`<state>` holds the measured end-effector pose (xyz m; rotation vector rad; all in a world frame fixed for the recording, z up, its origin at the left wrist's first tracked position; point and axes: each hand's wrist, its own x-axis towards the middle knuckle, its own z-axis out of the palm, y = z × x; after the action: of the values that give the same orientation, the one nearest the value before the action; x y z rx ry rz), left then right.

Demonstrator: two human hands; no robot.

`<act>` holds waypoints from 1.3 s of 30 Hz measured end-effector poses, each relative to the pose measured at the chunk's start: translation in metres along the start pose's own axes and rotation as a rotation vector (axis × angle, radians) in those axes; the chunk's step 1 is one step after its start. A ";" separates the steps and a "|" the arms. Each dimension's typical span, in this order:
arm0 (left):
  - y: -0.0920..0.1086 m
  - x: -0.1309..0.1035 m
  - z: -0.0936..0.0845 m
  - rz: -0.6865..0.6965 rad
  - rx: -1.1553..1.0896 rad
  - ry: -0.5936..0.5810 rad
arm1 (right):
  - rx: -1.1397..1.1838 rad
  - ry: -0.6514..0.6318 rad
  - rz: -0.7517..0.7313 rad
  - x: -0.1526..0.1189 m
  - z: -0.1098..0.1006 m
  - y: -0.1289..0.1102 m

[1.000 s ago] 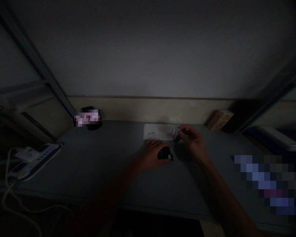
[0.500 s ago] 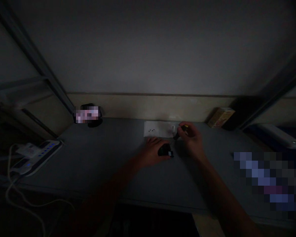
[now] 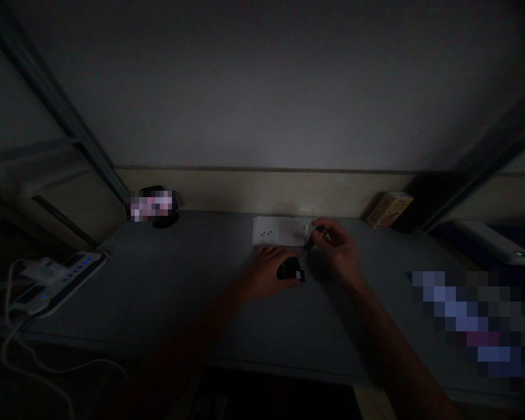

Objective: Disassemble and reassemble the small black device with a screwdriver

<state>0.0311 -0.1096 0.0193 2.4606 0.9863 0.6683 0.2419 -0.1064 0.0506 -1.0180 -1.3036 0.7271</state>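
My left hand [image 3: 269, 272] is closed around a small black device [image 3: 290, 268] with a pale label at its edge, holding it on the grey table. In my right hand [image 3: 339, 248] is a screwdriver [image 3: 318, 234] with a black and yellow handle. It is tilted, and its thin shaft points down and left to the black device. Whether the tip touches the device is too dark to tell. Just behind both hands lies a white sheet of paper [image 3: 280, 230]. Several tiny dark pieces [image 3: 266, 233], like screws, rest on its left part, and a small white item [image 3: 305, 226] on its right end.
A power strip [image 3: 70, 280] with white cables lies at the left of the table [image 3: 166, 286]. A phone on a stand [image 3: 153, 205] is at the back left. A small carton [image 3: 389, 209] stands back right, against a dark panel. Blurred-out goods lie at the right edge.
My right hand's fingers have shifted around the screwdriver handle, and its yellow marks show differently. My left hand keeps its hold on the device. The whole view has moved slightly.
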 end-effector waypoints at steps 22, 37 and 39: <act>0.001 0.000 -0.001 -0.002 0.014 -0.015 | 0.063 -0.058 0.011 0.003 -0.007 0.001; -0.003 0.000 0.003 0.011 0.020 0.007 | 0.102 -0.163 -0.029 0.002 -0.009 -0.003; -0.003 0.000 0.003 0.011 0.021 0.007 | 0.178 -0.242 -0.032 0.001 -0.006 -0.003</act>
<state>0.0312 -0.1082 0.0154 2.4854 0.9887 0.6741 0.2475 -0.1084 0.0541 -0.7816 -1.4298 0.9470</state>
